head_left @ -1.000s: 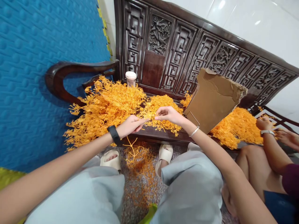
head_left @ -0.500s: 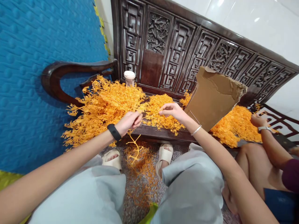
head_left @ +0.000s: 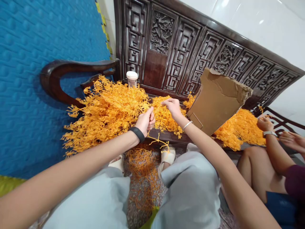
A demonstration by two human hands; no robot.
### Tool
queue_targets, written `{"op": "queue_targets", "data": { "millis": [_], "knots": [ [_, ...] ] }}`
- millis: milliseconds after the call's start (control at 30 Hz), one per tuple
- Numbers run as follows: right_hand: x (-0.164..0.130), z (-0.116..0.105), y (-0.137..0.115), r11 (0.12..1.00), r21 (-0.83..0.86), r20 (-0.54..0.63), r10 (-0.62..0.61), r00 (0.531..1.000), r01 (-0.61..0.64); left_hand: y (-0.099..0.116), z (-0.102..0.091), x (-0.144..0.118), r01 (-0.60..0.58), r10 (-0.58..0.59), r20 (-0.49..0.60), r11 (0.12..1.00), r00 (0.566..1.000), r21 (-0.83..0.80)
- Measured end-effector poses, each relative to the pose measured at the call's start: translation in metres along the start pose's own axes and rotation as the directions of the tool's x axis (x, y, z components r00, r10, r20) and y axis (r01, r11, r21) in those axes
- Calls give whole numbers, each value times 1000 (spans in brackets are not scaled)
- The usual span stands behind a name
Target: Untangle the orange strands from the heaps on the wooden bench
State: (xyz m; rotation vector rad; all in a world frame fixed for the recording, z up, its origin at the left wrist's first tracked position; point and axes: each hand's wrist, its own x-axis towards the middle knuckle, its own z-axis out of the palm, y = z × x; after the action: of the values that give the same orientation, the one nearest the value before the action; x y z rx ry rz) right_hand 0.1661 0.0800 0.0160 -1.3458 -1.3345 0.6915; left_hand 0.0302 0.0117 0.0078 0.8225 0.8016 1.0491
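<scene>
Both hands are now higher in the frame's middle: left hand (head_left: 146, 121) is clenching an orange sprig (head_left: 158, 142) dangling toward lower right, while right hand (head_left: 172, 106), nearer the orange pile (head_left: 164, 116), is pinching into it.

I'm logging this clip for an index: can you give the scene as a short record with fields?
left hand: closed on a bare orange plastic stem that hangs below it
right hand: fingertips in the small orange sprig pile
large branch pile: on the carved wooden bench, left side
cardboard piece: leaning on the bench back
cup: white lid, behind the branches
floor scraps: between the sandals
co-worker's hand: at far right pile
</scene>
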Motion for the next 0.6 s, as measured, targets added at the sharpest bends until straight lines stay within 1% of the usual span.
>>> {"op": "queue_targets", "data": {
  "millis": [67, 167, 267, 400, 500, 567, 600],
  "knots": [
    [4, 5, 1, 994, -95, -38, -56, 998, 52, -2, 4, 2, -33, 30, -75, 998, 997, -44],
    [9, 12, 2, 968, -237, -80, -108, 991, 86, -4, 9, 3, -50, 39, -125, 995, 991, -82],
    [13, 18, 3, 934, -352, -83, -101, 991, 65, -3, 12, 6, -50, 37, -156, 996, 987, -78],
    [16, 33, 3, 892, -451, -69, -69, 995, 31, -2, 12, 14, -95, 80, -210, 993, 974, -64],
    [22, 44, 5, 855, -518, -64, -73, 995, 30, -6, 14, 18, -96, 80, -260, 994, 962, -50],
    [31, 42, 10, 826, -563, -117, -95, 989, 13, -12, 20, 13, -79, 69, -304, 997, 950, -19],
    [35, 36, 14, 812, -584, -163, -97, 982, -16, -16, 24, 8, -63, 60, -315, 998, 947, 2]
  ]
}}
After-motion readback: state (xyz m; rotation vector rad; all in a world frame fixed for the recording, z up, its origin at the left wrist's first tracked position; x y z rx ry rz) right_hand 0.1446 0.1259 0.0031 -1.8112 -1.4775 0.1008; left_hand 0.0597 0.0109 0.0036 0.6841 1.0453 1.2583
